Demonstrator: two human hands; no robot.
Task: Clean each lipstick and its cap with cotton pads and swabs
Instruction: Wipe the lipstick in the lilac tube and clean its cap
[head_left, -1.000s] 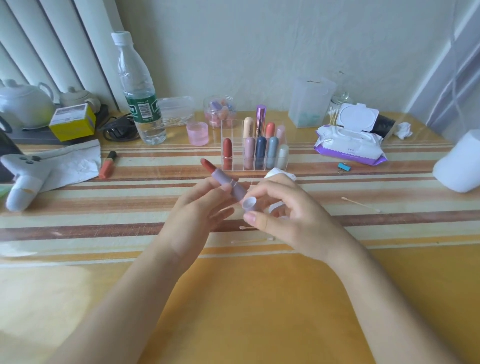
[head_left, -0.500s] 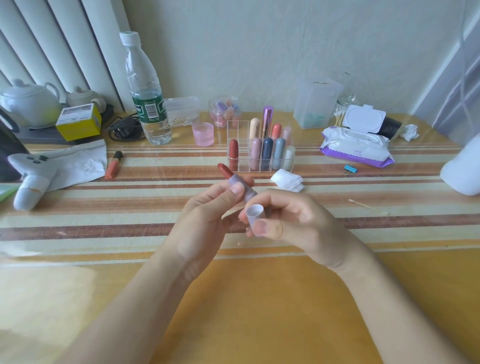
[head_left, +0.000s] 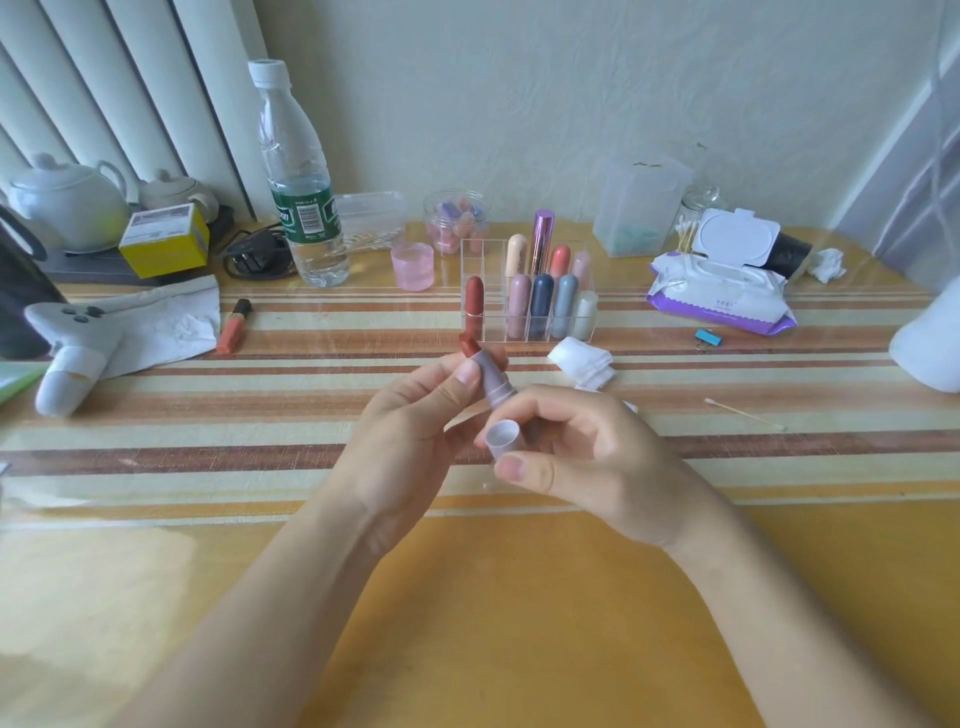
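Observation:
My left hand (head_left: 410, 431) pinches an uncapped mauve lipstick (head_left: 491, 376) between thumb and fingers, its red-brown tip pointing up and away. Just below it, my right hand (head_left: 592, 457) grips the matching mauve cap (head_left: 503, 439), open end up, thumb pressed on its side. A white cotton pad (head_left: 581, 362) lies on the table behind my hands. A cotton swab (head_left: 743, 414) lies to the right. The clear organiser (head_left: 524, 299) behind holds several capped lipsticks.
A water bottle (head_left: 301, 182), pink jar (head_left: 412, 266) and orange lip tube (head_left: 235, 326) sit back left. A wet-wipe pack (head_left: 719, 293), swab jar (head_left: 696, 218) and blue clip (head_left: 709, 338) are back right. A white controller (head_left: 72, 343) lies far left, and a white object (head_left: 930, 338) stands at the right edge.
Both hands drifted slightly toward me and lower. The lipstick has tilted more upright, and the cap's open end now faces up under the lipstick's base.

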